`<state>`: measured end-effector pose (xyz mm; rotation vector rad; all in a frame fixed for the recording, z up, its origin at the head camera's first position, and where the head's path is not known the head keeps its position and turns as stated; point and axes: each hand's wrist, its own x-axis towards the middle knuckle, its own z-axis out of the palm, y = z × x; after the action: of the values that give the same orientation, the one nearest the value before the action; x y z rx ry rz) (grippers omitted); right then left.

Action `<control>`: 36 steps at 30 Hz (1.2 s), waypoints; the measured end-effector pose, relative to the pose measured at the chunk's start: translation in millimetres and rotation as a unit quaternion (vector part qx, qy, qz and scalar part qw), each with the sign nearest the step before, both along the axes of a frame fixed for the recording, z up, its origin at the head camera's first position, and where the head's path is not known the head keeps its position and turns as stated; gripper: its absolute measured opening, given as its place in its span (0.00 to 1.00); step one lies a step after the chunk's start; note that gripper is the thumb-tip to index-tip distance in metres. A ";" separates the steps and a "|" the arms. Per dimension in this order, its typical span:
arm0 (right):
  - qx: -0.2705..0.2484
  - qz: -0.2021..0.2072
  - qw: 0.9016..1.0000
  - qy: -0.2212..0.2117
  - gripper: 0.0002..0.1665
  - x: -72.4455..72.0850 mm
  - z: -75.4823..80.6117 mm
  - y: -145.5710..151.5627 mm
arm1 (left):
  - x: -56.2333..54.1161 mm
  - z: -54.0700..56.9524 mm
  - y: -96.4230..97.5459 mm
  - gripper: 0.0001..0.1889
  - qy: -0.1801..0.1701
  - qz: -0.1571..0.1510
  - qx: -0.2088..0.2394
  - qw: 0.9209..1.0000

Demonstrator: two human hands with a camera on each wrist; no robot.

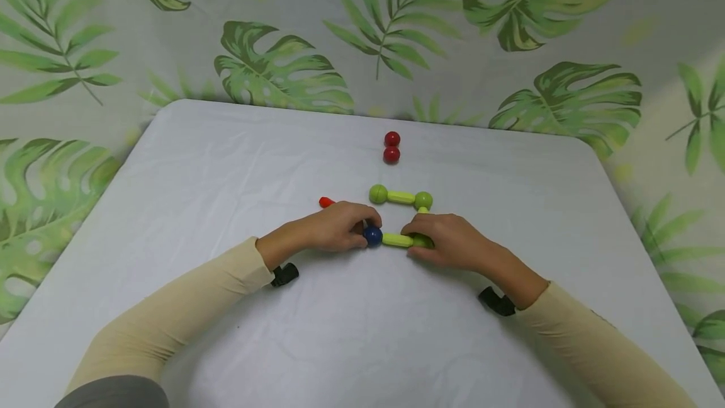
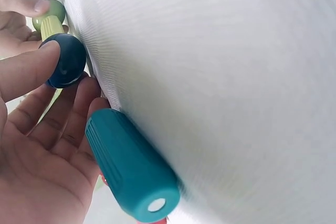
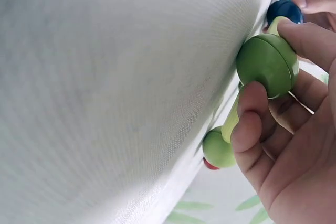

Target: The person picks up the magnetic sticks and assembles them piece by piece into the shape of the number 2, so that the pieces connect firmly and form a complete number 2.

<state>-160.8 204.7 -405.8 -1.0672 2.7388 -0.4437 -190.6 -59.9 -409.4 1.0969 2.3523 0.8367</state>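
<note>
My left hand [image 1: 338, 226] pinches a dark blue ball [image 1: 372, 236] between thumb and fingers. The ball meets one end of a yellow-green rod [image 1: 398, 240]. At the rod's other end my right hand [image 1: 453, 239] grips a green ball [image 3: 268, 65], mostly covered by its fingers in the head view. From there a second rod runs back to another green ball [image 1: 423, 200], and a further rod [image 1: 401, 197] links that one to a green ball [image 1: 378, 194]. Beside the left hand's fingers lies a teal rod [image 2: 132, 165], hidden in the head view.
Two red balls [image 1: 391, 147] sit touching farther back on the white-covered table [image 1: 226, 162]. A red piece [image 1: 326, 202] sticks out behind my left hand. Leaf-patterned cloth [image 1: 430, 36] hangs beyond the table's far edge.
</note>
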 end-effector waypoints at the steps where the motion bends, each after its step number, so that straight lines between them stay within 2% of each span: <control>1: 0.001 -0.002 1.000 -0.002 0.17 0.0 0.1 -0.1 | 0.0 -0.4 -0.2 0.16 0.001 0.000 0.001 1.000; 11: 0.005 -0.003 1.000 -0.015 0.18 -1.8 2.0 1.5 | 1.7 -1.2 2.6 0.17 -0.005 0.014 -0.006 1.000; 20: 0.015 -0.005 1.000 0.000 0.17 -6.8 2.7 4.3 | 0.0 2.1 2.4 0.18 0.025 0.028 -0.007 0.999; 24: 0.017 -0.004 1.000 0.005 0.17 -8.1 3.8 3.2 | -4.0 10.4 -8.6 0.18 0.050 0.054 0.014 0.997; 29: 0.017 0.001 1.000 0.010 0.17 -8.2 3.1 3.0 | -4.8 22.8 -33.6 0.16 0.075 0.102 0.036 0.991; 33: 0.015 0.001 1.000 0.007 0.17 -8.5 3.2 4.2 | -0.1 25.8 -48.2 0.13 0.096 0.120 0.011 0.988; 36: 0.014 0.000 1.000 0.002 0.17 -9.0 3.1 3.9 | 8.4 21.9 -52.8 0.13 0.121 0.113 -0.040 0.985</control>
<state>-169.9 208.6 -402.7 -1.0636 2.7399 -0.4035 -182.2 -112.8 -387.5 0.9565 2.7282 0.7104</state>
